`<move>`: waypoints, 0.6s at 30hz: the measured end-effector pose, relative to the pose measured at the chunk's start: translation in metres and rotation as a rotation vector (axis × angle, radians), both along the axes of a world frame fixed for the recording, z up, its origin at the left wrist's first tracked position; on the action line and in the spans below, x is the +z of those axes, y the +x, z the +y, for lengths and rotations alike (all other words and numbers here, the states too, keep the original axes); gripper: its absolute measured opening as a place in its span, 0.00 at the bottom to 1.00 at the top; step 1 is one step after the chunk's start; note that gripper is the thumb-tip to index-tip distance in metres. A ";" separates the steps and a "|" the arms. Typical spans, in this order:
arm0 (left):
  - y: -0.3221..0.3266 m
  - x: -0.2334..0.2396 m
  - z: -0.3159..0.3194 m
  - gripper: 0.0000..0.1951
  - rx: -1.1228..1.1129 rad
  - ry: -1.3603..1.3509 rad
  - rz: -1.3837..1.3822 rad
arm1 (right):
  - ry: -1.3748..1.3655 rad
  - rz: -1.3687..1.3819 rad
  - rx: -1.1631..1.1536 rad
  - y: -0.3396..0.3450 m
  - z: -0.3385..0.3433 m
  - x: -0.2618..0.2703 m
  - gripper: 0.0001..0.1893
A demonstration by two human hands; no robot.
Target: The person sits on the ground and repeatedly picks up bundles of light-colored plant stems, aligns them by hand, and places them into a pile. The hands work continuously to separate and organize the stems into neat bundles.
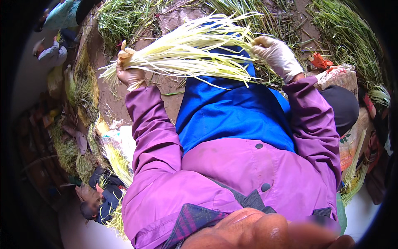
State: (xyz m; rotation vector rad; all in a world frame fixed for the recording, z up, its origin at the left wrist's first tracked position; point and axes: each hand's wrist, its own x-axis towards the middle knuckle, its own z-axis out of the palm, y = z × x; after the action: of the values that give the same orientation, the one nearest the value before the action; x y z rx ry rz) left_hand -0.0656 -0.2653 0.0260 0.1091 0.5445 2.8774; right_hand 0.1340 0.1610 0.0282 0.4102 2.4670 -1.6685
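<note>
A large bundle of pale yellow-white leafy stalks [186,53], perhaps blanched chives, lies fanned out above my blue-clad lap [230,109]. My left hand [129,63], in a thin, pale glove, grips the bundle near its white ends at the left. At the yellow tips on the right is my right hand [269,51], gloved in the same way, with fingers bent and fingertips together by the thin leaves. Whether a leaf is pinched between them cannot be made out. Some stalks hang loose along the lower side of the bundle.
Heaps of green leaves [345,34] cover much of the brown floor [108,84]. A woven sack [339,76] and a person in a dark cap [340,109] are close on the right. Other people [107,199] and more pale bundles [118,162] are at the left.
</note>
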 end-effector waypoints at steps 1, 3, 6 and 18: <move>0.000 0.001 0.000 0.35 0.012 0.001 -0.002 | 0.085 0.028 -0.011 -0.001 0.008 0.003 0.16; 0.000 0.001 0.001 0.35 -0.010 0.019 0.012 | 0.224 -0.033 -0.080 0.001 0.024 0.011 0.15; -0.001 0.002 0.003 0.35 0.022 0.014 0.051 | 0.186 -0.058 -0.102 0.002 0.031 0.029 0.13; 0.005 0.018 0.016 0.32 0.026 -0.104 0.076 | 0.339 0.132 0.408 0.012 -0.062 0.066 0.11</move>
State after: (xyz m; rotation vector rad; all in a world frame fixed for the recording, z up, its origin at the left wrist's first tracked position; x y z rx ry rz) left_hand -0.0602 -0.2493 0.0439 0.1964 0.7134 2.8726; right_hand 0.1461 0.0987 0.0940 -0.1730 2.6973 -1.1570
